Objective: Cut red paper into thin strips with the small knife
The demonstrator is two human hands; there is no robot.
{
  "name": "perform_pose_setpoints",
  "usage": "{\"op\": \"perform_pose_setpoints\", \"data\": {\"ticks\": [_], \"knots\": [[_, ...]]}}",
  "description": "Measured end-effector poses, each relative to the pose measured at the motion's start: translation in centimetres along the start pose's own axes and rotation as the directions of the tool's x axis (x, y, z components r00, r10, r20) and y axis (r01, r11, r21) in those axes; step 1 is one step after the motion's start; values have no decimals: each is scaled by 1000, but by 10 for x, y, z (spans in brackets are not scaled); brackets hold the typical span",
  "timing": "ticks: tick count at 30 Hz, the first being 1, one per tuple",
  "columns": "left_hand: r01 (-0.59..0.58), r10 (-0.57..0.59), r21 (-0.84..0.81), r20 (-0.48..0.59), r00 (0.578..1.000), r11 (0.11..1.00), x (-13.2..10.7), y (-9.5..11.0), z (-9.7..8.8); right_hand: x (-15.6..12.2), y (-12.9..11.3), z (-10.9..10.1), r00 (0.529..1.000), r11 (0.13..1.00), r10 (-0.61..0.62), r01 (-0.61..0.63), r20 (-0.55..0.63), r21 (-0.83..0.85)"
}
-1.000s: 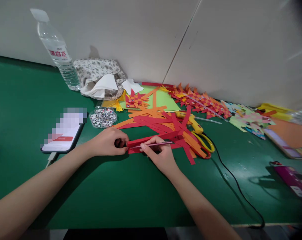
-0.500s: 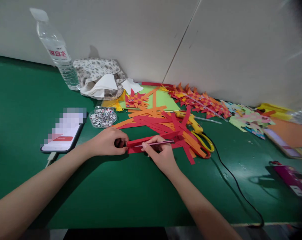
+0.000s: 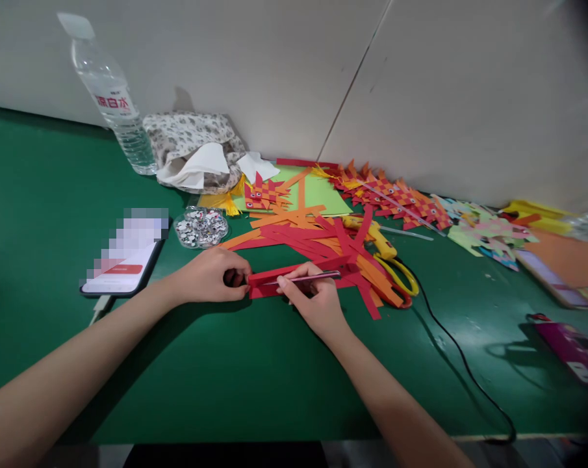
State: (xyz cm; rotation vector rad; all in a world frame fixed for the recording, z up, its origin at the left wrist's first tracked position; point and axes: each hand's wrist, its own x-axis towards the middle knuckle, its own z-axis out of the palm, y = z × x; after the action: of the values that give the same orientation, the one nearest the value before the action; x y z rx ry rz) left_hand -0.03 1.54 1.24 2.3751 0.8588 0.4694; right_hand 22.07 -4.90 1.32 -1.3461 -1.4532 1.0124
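My left hand (image 3: 214,278) is closed, thumb and forefinger pinching the left end of a folded red paper strip (image 3: 262,292) just above the green table. Between the fingers of my right hand (image 3: 318,302) is a slim pink pen-like tool (image 3: 327,276), held like a pencil. Its tip points left, in between the two layers of the strip; whether it is a pen or tweezers I cannot tell. Behind both hands lies a loose heap of red and orange paper strips (image 3: 306,237). A woven paper fish (image 3: 267,194) with stick-on eyes rests on green paper beyond the heap.
Left of my hands are a phone (image 3: 123,257) on a cable and a box of googly eyes (image 3: 201,227). A tissue pouch (image 3: 191,130) and water bottle (image 3: 113,97) stand behind. Rightward lie a yellow glue gun (image 3: 384,242), scissors (image 3: 405,276), a black cord (image 3: 449,344) and woven fish (image 3: 405,201).
Almost nothing differs. Both hands keep their grip on the strip and the tool, and the view has shifted very slightly.
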Motion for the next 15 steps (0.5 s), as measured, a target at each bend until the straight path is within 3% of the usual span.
{"op": "perform_pose_setpoints", "data": {"ticks": [9,15], "knots": [[5,-5,1,3,1000,1000,0,-2,1,0,-3,2,999,999,-16,17,40,-38],[6,-5,-33,14,1000,999,1,0,-1,1,1,1,999,1000,11,-12,-49,-14]]}}
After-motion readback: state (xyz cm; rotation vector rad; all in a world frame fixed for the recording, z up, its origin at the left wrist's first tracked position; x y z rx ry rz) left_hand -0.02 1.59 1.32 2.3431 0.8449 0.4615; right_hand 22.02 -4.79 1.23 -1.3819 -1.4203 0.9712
